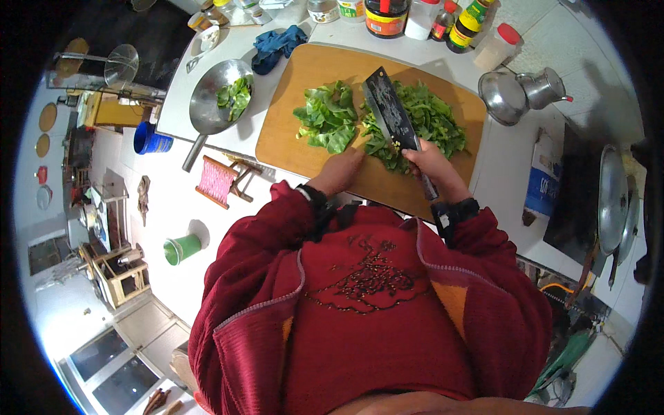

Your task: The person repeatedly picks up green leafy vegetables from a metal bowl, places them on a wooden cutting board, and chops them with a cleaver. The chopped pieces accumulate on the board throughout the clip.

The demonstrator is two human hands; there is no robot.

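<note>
My right hand (434,165) grips a Chinese cleaver (390,109) by its handle. Its broad dark blade, flecked with small bits of green, lies tilted over a heap of chopped leafy greens (433,116) on the wooden cutting board (282,116). At the near side of a second pile, of larger leaf pieces (327,116), is my left hand (340,171). The back of that hand faces me, and its fingertips are hard to make out, so whether it holds a leaf cannot be told. A narrow strip of bare board separates the two piles.
Left of the board stands a metal wok (207,106) with some leaves inside, its handle past the counter edge. A blue cloth (277,46) lies behind it. Jars and sauce bottles (386,18) line the back. A metal jug (542,88) and bowl (503,98) sit right.
</note>
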